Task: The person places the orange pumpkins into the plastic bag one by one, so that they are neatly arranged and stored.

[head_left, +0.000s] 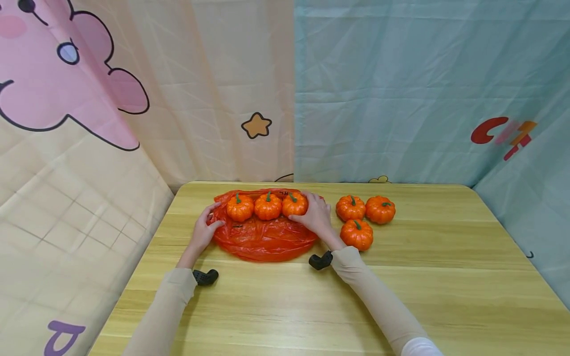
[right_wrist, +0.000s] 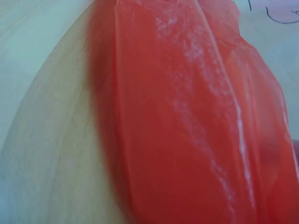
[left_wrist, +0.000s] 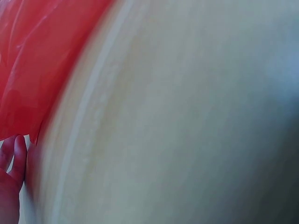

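A red plastic bag lies spread on the table, its mouth turned up. Three small orange pumpkins with green stems sit side by side in it: a left one, a middle one and a right one. At the bag's left edge, my left hand holds the plastic between thumb and fingers; its fingertips meet the red film in the left wrist view. My right hand grips the right pumpkin, thumb in front and fingers behind. In the right wrist view, the bag hides nearly all of that hand.
Right of my right hand, three more pumpkins stand close together: one at back left, one at back right and one in front. Printed curtains hang behind the wooden table and at its sides.
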`<state>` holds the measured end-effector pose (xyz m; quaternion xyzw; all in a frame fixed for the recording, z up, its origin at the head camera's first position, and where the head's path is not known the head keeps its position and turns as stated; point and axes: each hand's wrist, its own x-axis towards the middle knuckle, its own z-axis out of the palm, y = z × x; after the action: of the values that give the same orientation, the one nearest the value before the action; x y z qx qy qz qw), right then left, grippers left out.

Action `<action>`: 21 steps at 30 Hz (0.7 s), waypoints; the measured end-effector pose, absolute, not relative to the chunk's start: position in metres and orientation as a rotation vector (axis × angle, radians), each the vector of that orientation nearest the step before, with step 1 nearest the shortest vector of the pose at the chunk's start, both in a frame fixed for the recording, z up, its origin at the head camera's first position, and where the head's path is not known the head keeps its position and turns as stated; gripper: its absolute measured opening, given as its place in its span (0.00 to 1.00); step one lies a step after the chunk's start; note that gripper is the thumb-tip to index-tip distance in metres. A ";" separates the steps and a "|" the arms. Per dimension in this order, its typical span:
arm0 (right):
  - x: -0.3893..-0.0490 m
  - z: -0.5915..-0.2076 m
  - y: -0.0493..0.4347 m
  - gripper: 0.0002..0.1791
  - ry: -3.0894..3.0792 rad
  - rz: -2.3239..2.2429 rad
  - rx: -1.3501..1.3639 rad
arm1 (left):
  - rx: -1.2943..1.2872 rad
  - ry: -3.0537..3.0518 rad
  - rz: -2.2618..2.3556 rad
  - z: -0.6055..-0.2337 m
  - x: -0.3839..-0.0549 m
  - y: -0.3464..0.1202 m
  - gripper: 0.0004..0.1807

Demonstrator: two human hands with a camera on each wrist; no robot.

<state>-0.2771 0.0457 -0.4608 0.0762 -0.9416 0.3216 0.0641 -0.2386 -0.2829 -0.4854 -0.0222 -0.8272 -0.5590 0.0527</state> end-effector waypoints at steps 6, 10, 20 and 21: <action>-0.276 -0.460 0.044 0.44 -2.849 0.961 0.235 | -0.060 -2.528 -1.677 -0.486 -0.239 -0.283 0.30; -0.275 -0.459 0.043 0.44 -2.845 0.959 0.235 | -0.068 -2.529 -1.676 -0.487 -0.238 -0.283 0.30; -0.273 -0.458 0.045 0.44 -2.825 0.944 0.246 | -0.072 -2.518 -1.680 -0.488 -0.239 -0.283 0.30; -0.273 -0.458 0.045 0.44 -2.820 0.944 0.249 | -0.071 -2.518 -1.681 -0.487 -0.239 -0.283 0.30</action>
<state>-0.2727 0.0454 -0.4578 0.0832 -0.9420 0.3154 0.0783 -0.2389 -0.2829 -0.4874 -0.0233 -0.8302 -0.5541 0.0565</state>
